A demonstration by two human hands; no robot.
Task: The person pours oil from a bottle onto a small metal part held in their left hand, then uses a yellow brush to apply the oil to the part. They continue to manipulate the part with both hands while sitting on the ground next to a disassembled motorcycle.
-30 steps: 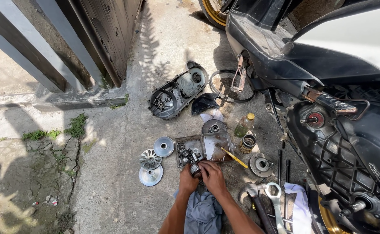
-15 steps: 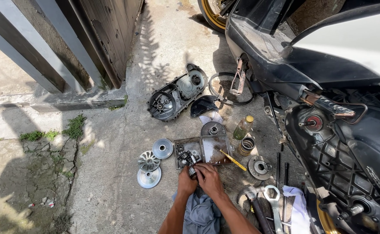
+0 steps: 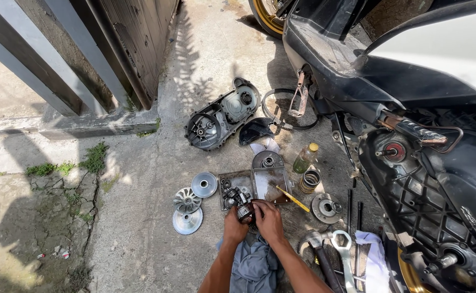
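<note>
Both my hands meet low in the middle of the head view, over a grey rag [image 3: 253, 263] on the concrete. My left hand [image 3: 234, 226] grips a small dark metal part [image 3: 243, 211] from the left. My right hand [image 3: 268, 218] closes on the same part from the right; its shape is mostly hidden by my fingers. Just beyond my hands lies a shallow metal tray [image 3: 235, 180] with small engine parts in it. A yellow-handled tool [image 3: 291, 198] rests on the tray's right side.
A scooter [image 3: 411, 108] with its side opened stands at right. On the ground lie a black engine cover [image 3: 219, 116], a drive belt [image 3: 273, 108], pulley discs [image 3: 188, 210], a spring [image 3: 310, 180], a small bottle [image 3: 304, 158], a hammer and a wrench [image 3: 344, 252]. A gate [image 3: 113, 49] is at left.
The view has drifted slightly. My hands stay together on the part, shifting a little over the rag.
</note>
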